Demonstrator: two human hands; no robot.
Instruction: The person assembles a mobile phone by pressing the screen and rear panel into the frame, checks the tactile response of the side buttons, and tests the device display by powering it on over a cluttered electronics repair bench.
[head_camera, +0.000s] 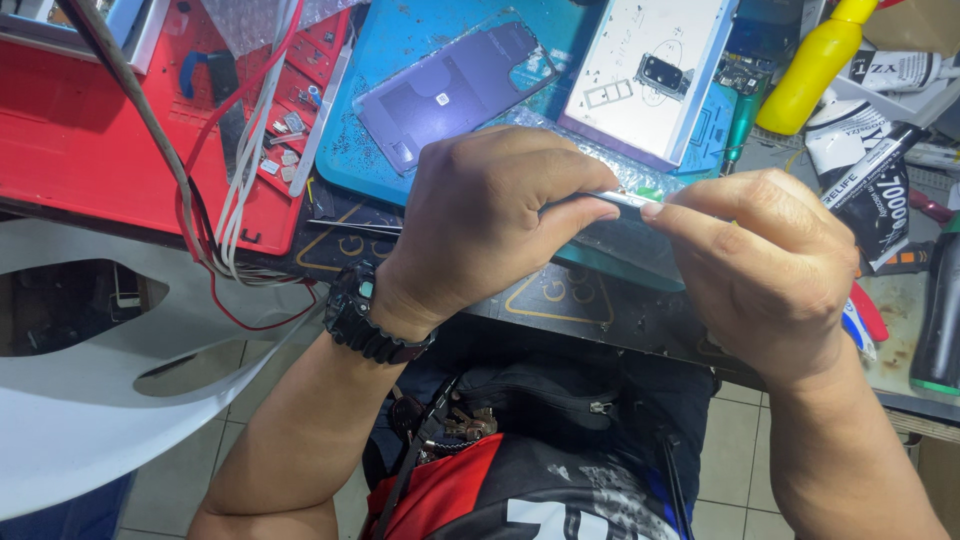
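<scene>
Above cluttered bench (560, 300), thin metal strip (625, 200) bridges left hand (480, 225); right hand (770, 265).

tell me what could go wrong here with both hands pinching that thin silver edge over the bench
1. The left hand and right hand pinch the thin silver edge only at their fingertips, above the bench's front edge; a slip might drop it into the lap.
2. The purple phone back cover and white box lie close behind; a jerk could knock them.
</scene>
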